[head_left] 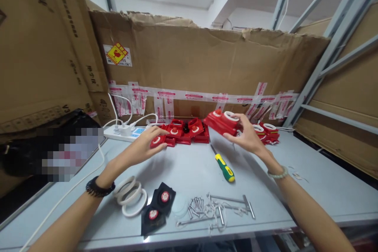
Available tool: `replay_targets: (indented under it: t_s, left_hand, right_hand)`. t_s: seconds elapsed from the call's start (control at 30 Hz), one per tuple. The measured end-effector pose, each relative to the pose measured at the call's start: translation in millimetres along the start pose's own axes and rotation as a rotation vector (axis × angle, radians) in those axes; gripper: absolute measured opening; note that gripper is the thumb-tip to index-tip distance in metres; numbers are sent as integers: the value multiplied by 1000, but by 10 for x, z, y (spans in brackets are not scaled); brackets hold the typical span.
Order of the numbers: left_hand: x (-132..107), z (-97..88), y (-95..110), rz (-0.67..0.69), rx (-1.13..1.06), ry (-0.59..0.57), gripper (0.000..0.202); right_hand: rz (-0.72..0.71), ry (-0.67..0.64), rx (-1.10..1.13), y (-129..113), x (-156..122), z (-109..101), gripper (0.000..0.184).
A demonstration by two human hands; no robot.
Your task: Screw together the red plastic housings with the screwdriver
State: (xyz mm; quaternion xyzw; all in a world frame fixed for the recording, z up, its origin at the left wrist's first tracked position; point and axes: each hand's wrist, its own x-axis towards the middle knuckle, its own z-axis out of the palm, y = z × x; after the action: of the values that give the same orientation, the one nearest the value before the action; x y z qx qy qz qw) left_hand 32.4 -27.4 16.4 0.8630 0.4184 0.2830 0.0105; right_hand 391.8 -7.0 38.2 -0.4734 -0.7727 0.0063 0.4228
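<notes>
My right hand [246,136] grips a red plastic housing [220,124] with a white ring and a red knob on top, lifted above the table and slightly tilted. On the left, my left hand [149,141] has thumb and fingers spread around the near end of a row of similar red housings [180,132]; whether it touches the end one is unclear. A screwdriver [225,167] with a green and yellow handle lies between the hands. Nearer me are white rings [134,202], black pieces with red-and-white round centres [159,206], and loose screws [196,206].
Metal T-shaped rods [233,201] lie near the front edge. More red housings with white rings [267,132] stand at the back right. A white power strip [124,132] with cables sits back left. Taped cardboard [206,59] walls the back; metal shelving [319,63] rises at right.
</notes>
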Motion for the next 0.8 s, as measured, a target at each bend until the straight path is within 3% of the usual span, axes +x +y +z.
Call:
replay_targets:
  t_s: [0.13,0.23,0.37,0.47,0.6,0.73,0.8]
  left_hand:
    - [1,66,302,98,-73,-27,55]
    - [-25,146,460,152,-83,-93,76]
    - [-58,264,570,192,-137,-149,88]
    - [-62,332,560,139,-193,-139,91]
    - [-36,320,448,72,-219,-134,85]
    - [-2,205,333,28,-196,-64,78]
    - [5,150,299,-5,-165,-34,76]
  right_hand:
    - [-260,-241,176,-417,-172,176,55]
    - [-353,-412,236,-614,-298,318,60]
    - [-457,-466,280,-721,-388,437,66]
    - [-477,-461,285,-723,-400,433,72]
    - [-324,-444,-20,-618,-387,271,70]
    - [7,-509,-375,-436,-384,102,34]
    - [110,-587,-448,-368,-399,88,35]
